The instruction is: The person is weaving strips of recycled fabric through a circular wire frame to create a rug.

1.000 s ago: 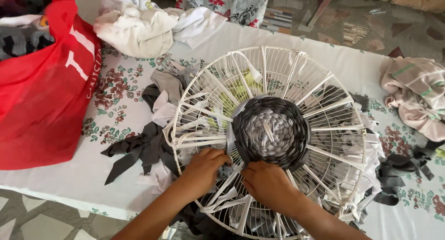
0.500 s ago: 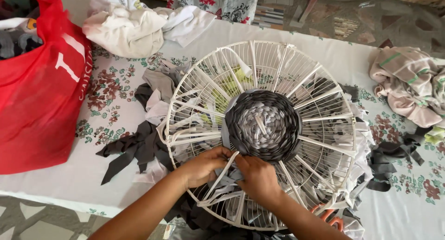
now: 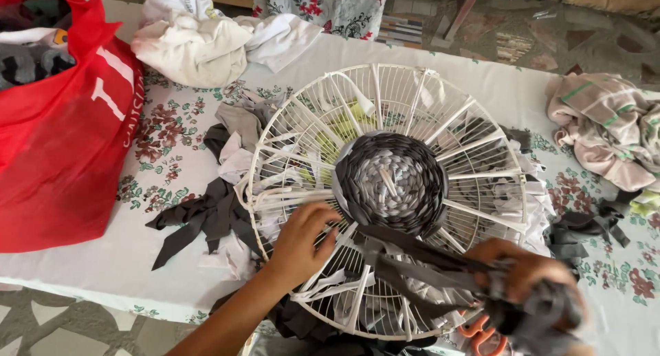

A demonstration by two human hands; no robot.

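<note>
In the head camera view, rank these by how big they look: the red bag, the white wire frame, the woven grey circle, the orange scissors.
1. white wire frame
2. red bag, partly cut off
3. woven grey circle
4. orange scissors, mostly hidden

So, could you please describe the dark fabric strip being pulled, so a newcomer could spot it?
Start at the round white wire frame on the floral-clothed table. From its woven grey centre, a dark grey strip runs taut to the right hand; other dark strips lie slack.

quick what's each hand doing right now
Left hand: fingers curled, pressing on the white wire frame beside the woven disc.
Right hand: closed on the dark fabric strip, blurred.
</note>
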